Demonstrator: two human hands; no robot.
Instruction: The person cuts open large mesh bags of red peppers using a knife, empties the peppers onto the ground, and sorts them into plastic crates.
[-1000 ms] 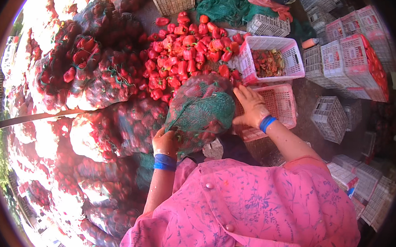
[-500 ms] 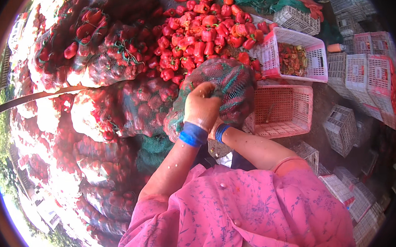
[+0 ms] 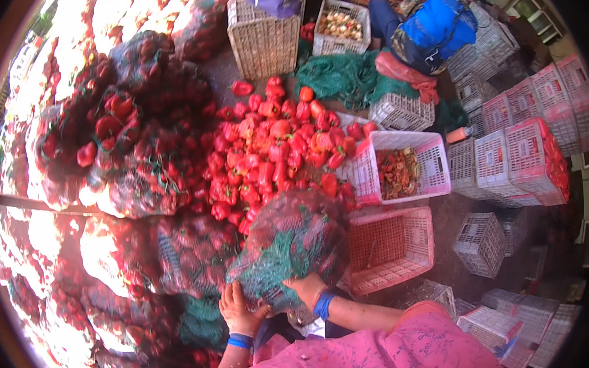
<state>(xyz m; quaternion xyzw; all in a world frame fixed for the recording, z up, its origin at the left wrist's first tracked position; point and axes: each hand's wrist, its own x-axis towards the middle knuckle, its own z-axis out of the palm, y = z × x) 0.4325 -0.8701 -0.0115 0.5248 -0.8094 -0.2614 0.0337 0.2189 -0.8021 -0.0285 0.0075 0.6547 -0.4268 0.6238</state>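
A bulging green mesh bag (image 3: pixel 291 241) full of red bell peppers lies in front of me, tilted against a loose heap of peppers (image 3: pixel 266 149). My left hand (image 3: pixel 241 311) touches the bag's near left edge, fingers spread against the netting and thumb held apart. At the near right side, my right hand (image 3: pixel 308 292) grips the mesh, some of its fingers hidden by the bag. Blue bands circle both wrists.
Right of the bag lies a pink crate (image 3: pixel 393 282); beyond it a white crate (image 3: pixel 411 192) holds pepper scraps. Filled mesh bags (image 3: pixel 195 256) crowd the left. Stacked crates (image 3: pixel 493 160) stand right. A person in blue (image 3: pixel 436 26) sits at the far right.
Both hands have moved from the top of the bag down to its near edge and apart from each other. The bag has tipped away from me. My view has shifted farther forward.
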